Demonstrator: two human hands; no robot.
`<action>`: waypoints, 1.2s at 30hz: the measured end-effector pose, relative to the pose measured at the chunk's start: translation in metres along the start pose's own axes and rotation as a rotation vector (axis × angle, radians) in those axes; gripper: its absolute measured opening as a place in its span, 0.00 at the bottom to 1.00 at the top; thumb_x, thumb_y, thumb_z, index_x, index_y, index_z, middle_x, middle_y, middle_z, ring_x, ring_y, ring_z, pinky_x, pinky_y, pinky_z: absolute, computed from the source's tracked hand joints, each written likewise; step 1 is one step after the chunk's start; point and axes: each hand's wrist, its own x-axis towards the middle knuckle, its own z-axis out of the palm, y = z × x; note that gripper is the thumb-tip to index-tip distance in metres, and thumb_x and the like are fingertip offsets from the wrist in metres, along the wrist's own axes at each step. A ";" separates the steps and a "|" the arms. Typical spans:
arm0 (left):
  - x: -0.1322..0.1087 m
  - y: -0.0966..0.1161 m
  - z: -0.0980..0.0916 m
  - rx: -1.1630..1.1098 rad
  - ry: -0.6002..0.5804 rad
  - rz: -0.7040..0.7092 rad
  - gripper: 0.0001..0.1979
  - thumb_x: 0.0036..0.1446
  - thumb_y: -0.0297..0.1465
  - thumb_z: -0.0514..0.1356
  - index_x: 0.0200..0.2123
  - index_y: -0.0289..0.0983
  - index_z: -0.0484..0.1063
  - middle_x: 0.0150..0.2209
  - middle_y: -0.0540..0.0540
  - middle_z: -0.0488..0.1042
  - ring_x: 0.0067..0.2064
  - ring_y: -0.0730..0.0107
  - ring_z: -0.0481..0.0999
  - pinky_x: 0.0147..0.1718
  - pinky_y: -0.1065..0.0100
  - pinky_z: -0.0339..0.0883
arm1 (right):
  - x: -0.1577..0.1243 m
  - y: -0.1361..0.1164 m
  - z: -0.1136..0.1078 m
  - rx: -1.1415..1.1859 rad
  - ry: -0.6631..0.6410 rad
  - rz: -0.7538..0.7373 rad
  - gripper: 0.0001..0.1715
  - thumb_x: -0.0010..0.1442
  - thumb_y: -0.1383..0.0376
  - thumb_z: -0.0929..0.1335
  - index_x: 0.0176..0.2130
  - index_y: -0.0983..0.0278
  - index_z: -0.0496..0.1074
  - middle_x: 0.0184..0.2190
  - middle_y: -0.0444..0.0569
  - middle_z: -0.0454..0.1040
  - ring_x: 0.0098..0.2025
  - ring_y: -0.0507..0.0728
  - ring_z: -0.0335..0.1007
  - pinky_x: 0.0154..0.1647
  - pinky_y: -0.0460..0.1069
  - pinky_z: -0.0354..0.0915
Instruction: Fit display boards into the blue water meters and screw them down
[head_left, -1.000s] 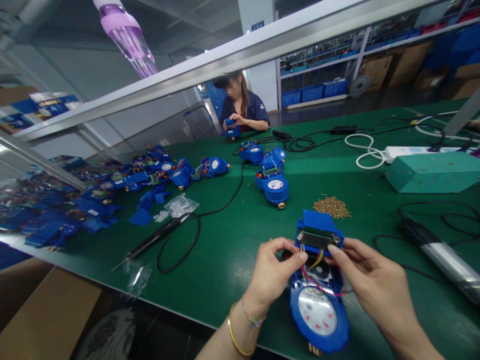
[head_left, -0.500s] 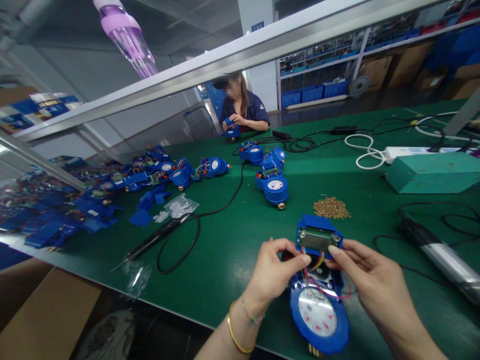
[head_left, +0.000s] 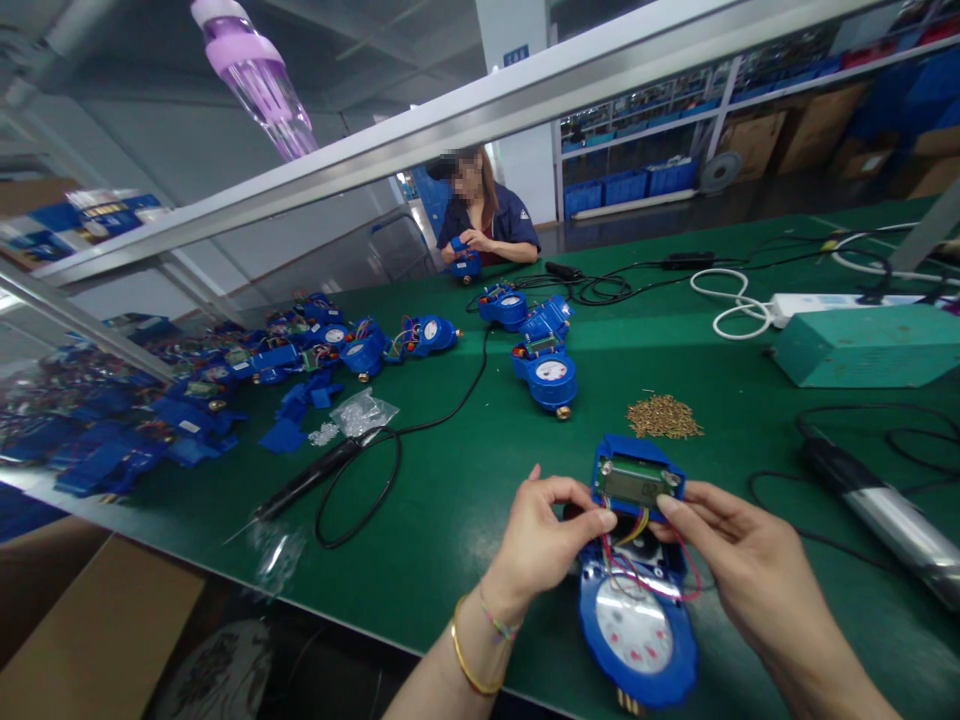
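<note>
A blue water meter [head_left: 637,630] with a round white dial lies on the green table [head_left: 465,480] right in front of me. Its blue lid with a small display board [head_left: 636,480] stands tipped up at the far end, joined to the body by red and yellow wires. My left hand [head_left: 544,545] pinches the lid's left lower corner. My right hand [head_left: 739,565] pinches its right lower corner with thumb and forefinger.
A heap of brass screws [head_left: 664,416] lies just beyond the meter. More blue meters [head_left: 551,375] sit further back and piled at the left [head_left: 225,385]. An electric screwdriver [head_left: 881,515] lies at right, another [head_left: 315,478] at left. A green box [head_left: 862,345] stands at right. A person [head_left: 484,215] works opposite.
The lid with the display board has tilted back toward me, so its screen face now shows. Both hands stay at its lower corners.
</note>
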 end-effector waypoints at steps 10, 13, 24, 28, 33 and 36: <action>0.002 0.001 0.002 0.257 0.140 0.241 0.08 0.46 0.32 0.74 0.29 0.40 0.79 0.33 0.50 0.82 0.38 0.62 0.81 0.68 0.42 0.39 | 0.008 -0.001 -0.013 -0.091 -0.116 0.022 0.25 0.44 0.50 0.79 0.33 0.67 0.79 0.27 0.50 0.78 0.26 0.55 0.74 0.26 0.43 0.71; 0.016 -0.002 -0.010 0.240 0.038 0.395 0.36 0.41 0.34 0.76 0.55 0.41 0.72 0.54 0.42 0.78 0.55 0.56 0.77 0.67 0.49 0.51 | 0.009 -0.011 -0.015 -0.174 -0.210 0.011 0.26 0.45 0.47 0.78 0.30 0.68 0.78 0.24 0.51 0.77 0.25 0.55 0.73 0.25 0.44 0.71; 0.034 -0.011 -0.020 0.238 -0.193 0.553 0.32 0.44 0.35 0.73 0.55 0.39 0.74 0.53 0.42 0.79 0.53 0.57 0.79 0.56 0.61 0.69 | 0.003 -0.026 -0.019 -0.579 -0.115 -0.204 0.33 0.51 0.41 0.70 0.41 0.65 0.80 0.37 0.56 0.82 0.33 0.64 0.79 0.33 0.54 0.75; 0.028 -0.015 -0.017 0.234 -0.122 0.538 0.32 0.44 0.35 0.74 0.54 0.38 0.74 0.53 0.42 0.79 0.52 0.58 0.80 0.55 0.62 0.71 | -0.028 -0.033 -0.016 -0.899 0.170 -0.791 0.16 0.63 0.53 0.68 0.45 0.58 0.78 0.41 0.50 0.82 0.36 0.61 0.79 0.45 0.55 0.73; 0.024 -0.018 -0.015 0.225 -0.033 0.542 0.32 0.45 0.35 0.74 0.55 0.38 0.73 0.53 0.41 0.79 0.53 0.57 0.79 0.57 0.59 0.71 | -0.045 -0.014 -0.006 -0.918 -0.251 -1.086 0.12 0.63 0.66 0.68 0.46 0.61 0.78 0.40 0.47 0.82 0.39 0.57 0.80 0.47 0.48 0.73; 0.021 -0.025 -0.014 0.229 0.028 0.592 0.33 0.45 0.35 0.73 0.56 0.38 0.71 0.54 0.40 0.78 0.55 0.56 0.78 0.58 0.55 0.70 | -0.040 0.001 -0.007 -0.843 -0.174 -0.815 0.10 0.64 0.63 0.67 0.39 0.61 0.79 0.33 0.46 0.82 0.31 0.56 0.79 0.37 0.45 0.74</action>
